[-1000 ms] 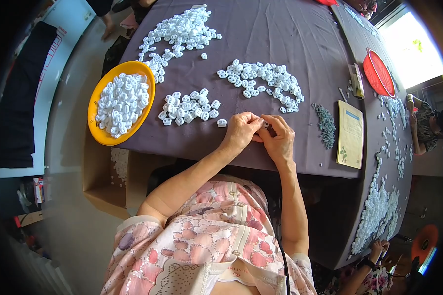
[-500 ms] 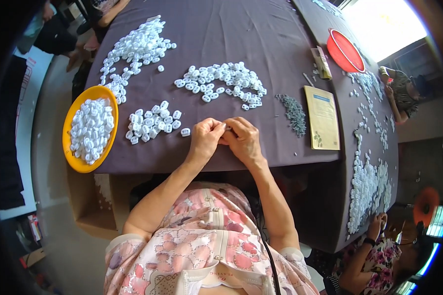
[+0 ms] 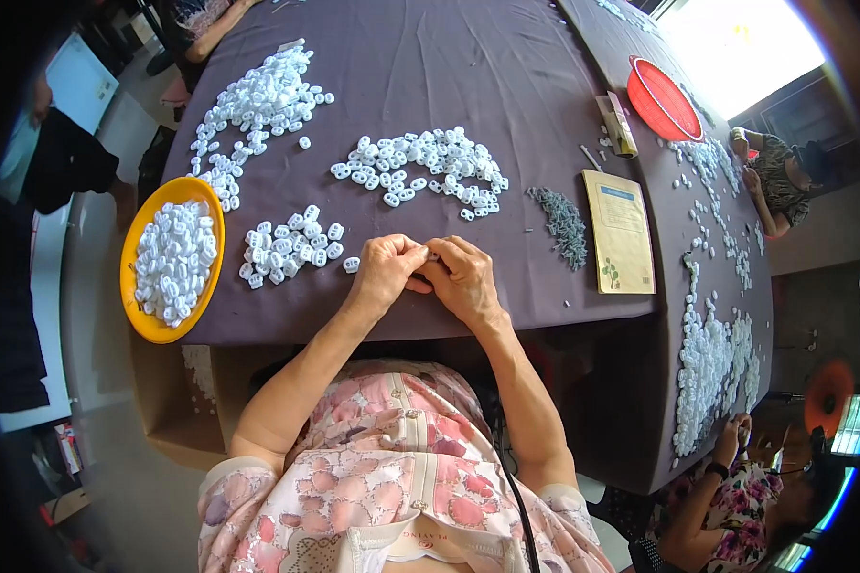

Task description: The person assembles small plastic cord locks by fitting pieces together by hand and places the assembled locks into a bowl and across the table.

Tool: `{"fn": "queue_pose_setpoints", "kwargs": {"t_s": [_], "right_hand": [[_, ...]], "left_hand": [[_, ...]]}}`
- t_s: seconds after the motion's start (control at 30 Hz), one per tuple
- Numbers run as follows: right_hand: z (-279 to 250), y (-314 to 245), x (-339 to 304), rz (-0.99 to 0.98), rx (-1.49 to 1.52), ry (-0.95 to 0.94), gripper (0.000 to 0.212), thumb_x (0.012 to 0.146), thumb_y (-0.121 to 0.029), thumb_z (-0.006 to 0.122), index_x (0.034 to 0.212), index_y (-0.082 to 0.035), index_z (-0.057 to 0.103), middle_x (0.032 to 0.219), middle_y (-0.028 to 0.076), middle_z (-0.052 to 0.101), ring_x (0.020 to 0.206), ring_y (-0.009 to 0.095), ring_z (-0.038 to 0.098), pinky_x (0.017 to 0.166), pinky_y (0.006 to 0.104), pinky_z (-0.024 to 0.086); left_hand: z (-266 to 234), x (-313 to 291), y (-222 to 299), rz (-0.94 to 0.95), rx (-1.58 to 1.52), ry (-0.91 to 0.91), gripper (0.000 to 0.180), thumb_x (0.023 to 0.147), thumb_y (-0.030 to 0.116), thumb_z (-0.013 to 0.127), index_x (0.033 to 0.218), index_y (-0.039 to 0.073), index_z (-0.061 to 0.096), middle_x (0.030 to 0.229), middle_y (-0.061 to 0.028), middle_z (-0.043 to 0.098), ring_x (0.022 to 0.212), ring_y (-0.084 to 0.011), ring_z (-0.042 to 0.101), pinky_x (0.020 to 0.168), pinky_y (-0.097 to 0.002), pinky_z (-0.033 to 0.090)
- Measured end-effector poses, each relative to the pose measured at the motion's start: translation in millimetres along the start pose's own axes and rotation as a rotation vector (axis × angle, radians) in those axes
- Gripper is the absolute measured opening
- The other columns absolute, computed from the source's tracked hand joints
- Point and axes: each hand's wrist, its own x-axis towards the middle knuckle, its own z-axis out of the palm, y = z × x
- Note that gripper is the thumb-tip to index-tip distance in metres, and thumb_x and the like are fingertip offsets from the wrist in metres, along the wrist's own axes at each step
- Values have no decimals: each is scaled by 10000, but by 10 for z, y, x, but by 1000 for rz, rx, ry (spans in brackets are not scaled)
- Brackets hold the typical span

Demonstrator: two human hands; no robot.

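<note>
Both hands meet at the table's near edge, fingertips together. My left hand (image 3: 387,272) and my right hand (image 3: 465,282) are closed in a pinch around a small white plastic piece (image 3: 432,256), mostly hidden by the fingers. Just left of my left hand lies a single white oval piece (image 3: 352,265) with dark slots. Beyond it is a small pile of such pieces (image 3: 291,246), and a wider, curved pile (image 3: 420,162) spreads farther off. To the right of my right hand sits a heap of small grey pin-like parts (image 3: 560,224).
A yellow bowl (image 3: 127,277) full of white pieces stands at the left edge, below a big far-left pile (image 3: 268,91). On the right are a tan notebook (image 3: 621,229), a red basket (image 3: 664,100) and more white pieces (image 3: 702,372). Other people sit or stand around the table.
My hands stay pinched together, fingers slightly shifted around the small white piece. The view has shifted a little. At the far left, a standing person has moved nearer.
</note>
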Motion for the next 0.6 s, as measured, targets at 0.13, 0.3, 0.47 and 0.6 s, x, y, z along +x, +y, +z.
{"fn": "queue_pose_setpoints", "kwargs": {"t_s": [0.13, 0.3, 0.47, 0.6], "right_hand": [[-33, -11, 16, 5, -8, 17, 136, 715, -50, 643, 847, -29, 620, 732, 104, 614, 664, 278, 606, 590, 356, 496], [-8, -32, 16, 110, 49, -23, 162, 716, -53, 660, 875, -32, 639, 778, 110, 616, 671, 269, 616, 589, 335, 492], [15, -66, 36, 121, 106, 11, 208, 708, -34, 685, 913, -29, 651, 800, 83, 614, 638, 183, 610, 571, 280, 491], [26, -64, 5, 159, 113, 26, 202, 703, -23, 686, 903, -20, 657, 820, 78, 626, 640, 167, 616, 578, 268, 497]], "left_hand": [[11, 12, 82, -53, 6, -46, 154, 872, 98, 571, 848, -47, 616, 765, -90, 627, 655, -141, 624, 577, -290, 584], [-26, 29, -12, -77, -140, -52, 166, 891, 120, 561, 861, -34, 616, 801, -99, 640, 683, -151, 638, 592, -292, 582], [-11, 34, -17, -44, -181, -33, 173, 885, 112, 570, 842, -47, 623, 779, -89, 631, 675, -154, 639, 532, -286, 579], [3, 20, -41, -31, -167, -4, 174, 883, 103, 564, 842, -58, 617, 764, -98, 628, 651, -156, 638, 535, -285, 580]]}}
